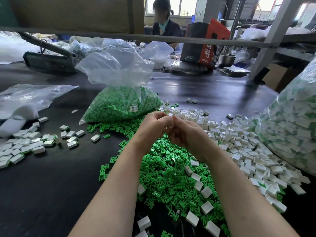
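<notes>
Green clips point(164, 177) heap nearest, under both wrists. Left hand point(153, 126) and right hand point(186, 134) meet fingertip to fingertip, both grips pinched on a small white shell point(171, 117), mostly hidden, axis unclear. Spare shells point(239, 142) lie right of the grip, nearer the right hand.

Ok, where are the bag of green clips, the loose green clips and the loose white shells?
bag of green clips point(119, 106), head view, its filled lower part.
loose green clips point(164, 177), head view, middle of heap.
loose white shells point(239, 139), head view, middle of heap.
</notes>
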Tool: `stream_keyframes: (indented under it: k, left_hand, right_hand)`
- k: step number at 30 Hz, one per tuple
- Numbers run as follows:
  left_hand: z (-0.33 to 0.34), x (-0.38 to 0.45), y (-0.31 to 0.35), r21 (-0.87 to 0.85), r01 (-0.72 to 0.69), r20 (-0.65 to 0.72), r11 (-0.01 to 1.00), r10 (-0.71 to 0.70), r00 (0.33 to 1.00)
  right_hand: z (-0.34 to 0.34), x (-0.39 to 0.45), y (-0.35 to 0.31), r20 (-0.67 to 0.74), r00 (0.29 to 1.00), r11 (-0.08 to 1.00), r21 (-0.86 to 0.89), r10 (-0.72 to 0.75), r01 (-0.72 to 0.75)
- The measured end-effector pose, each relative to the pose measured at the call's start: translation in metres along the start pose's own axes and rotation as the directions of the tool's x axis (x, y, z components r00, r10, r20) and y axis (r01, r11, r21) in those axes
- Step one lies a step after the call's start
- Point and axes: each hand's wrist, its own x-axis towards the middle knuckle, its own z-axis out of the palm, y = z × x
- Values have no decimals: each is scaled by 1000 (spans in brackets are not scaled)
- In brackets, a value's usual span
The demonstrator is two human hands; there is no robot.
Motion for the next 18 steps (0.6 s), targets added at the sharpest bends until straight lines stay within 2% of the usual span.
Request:
stream_keyframes:
  k: [11, 18]
  left_hand:
    - [14, 0, -2, -122, -14, -70, 992, 5, 998]
    - [18, 1, -6, -111, -48, -115, 993, 35, 993]
  right_hand:
    - [-3, 1, 4, 18, 999, 999, -8, -48, 48]
    - [-5, 3, 10, 3, 999, 994, 97, -43, 42]
